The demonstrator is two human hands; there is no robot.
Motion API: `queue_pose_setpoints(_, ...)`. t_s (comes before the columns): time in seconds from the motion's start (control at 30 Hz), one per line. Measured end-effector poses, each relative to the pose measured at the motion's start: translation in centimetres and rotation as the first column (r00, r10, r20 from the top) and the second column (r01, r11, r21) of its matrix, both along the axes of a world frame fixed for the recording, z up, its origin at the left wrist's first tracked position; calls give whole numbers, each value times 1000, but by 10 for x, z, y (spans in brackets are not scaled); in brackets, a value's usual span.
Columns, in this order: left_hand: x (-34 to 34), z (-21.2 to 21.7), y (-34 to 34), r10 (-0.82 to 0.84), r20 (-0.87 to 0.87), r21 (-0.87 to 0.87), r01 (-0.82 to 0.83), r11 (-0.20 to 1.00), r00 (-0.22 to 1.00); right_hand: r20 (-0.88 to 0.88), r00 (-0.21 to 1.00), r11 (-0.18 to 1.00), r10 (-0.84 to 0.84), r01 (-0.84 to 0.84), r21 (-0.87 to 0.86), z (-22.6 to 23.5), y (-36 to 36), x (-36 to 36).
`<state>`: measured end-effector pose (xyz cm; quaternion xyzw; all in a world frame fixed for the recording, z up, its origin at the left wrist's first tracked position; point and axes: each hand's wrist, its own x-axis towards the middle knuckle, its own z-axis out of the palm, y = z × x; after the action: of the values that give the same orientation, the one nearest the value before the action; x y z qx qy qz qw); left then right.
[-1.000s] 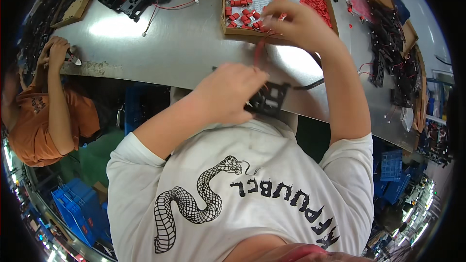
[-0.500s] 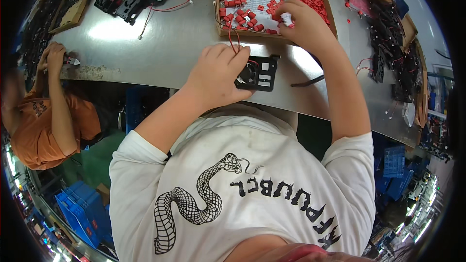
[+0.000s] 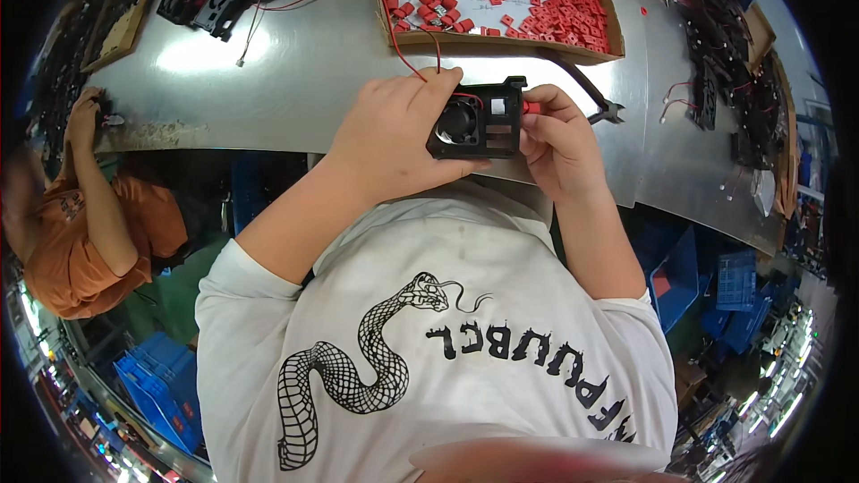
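The person's right hand (image 3: 562,139) has left the shallow brown cardboard tray (image 3: 537,46) of small red parts near the table's (image 3: 277,80) far edge and come back to the flat black plastic frame with a round fan (image 3: 484,125), held near the table's front edge. Its fingers now pinch a small red piece (image 3: 532,108) at the frame's right side; whether it is seated cannot be told. The left hand (image 3: 389,125) still grips the frame's left side, thin wires rising above its fingers. The work thus seems to have shifted from picking to joining.
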<state>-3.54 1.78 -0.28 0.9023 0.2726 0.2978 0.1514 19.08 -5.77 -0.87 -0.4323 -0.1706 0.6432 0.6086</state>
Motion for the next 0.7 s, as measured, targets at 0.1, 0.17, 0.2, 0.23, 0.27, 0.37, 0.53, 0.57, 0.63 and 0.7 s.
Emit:
queue_pose_setpoints(0.1, 1, 1, -3, -17, 11, -8, 17, 1000, 1000, 4, 987, 984, 163, -162, 73, -1, -2, 6)
queue_pose_setpoints(0.17, 2, 2, -4, -17, 33, 7, 16, 1000, 999, 11, 988, 982, 156, -156, 103, -6, -4, 1)
queue_pose_setpoints(0.2, 2, 2, -5, -19, 55, 23, 17, 1000, 998, 18, 989, 980, 146, -147, 133, -8, -5, 0)
queue_pose_setpoints(0.23, 2, 2, -6, -11, 57, 22, 10, 1000, 998, 20, 988, 979, 154, -155, 133, -10, -6, -1)
queue_pose_setpoints(0.27, 1, 2, -7, -18, 26, -16, 18, 1000, 999, 39, 988, 980, 147, -151, 131, -12, -7, -2)
queue_pose_setpoints(0.37, -1, 1, -8, -21, -4, -63, 21, 998, 1000, 280, 946, 982, 162, -184, 52, -16, -8, 2)
queue_pose_setpoints(0.53, -4, -1, -7, -31, 6, -53, 31, 998, 1000, 706, 707, 989, 50, -135, 66, -11, -14, -12)
queue_pose_setpoints(0.57, -3, -1, -7, -25, -11, -47, 25, 999, 1000, 798, 593, 965, -106, -132, 226, -20, -14, -14)
queue_pose_setpoints(0.63, -2, 0, -5, -23, -29, -43, 22, 999, 999, 843, 465, 914, -270, -150, 376, -26, -14, -17)
queue_pose_setpoints(0.7, -2, -1, -2, -19, -55, -27, 17, 999, 998, 584, 775, 944, -240, 47, 325, -8, -8, -35)
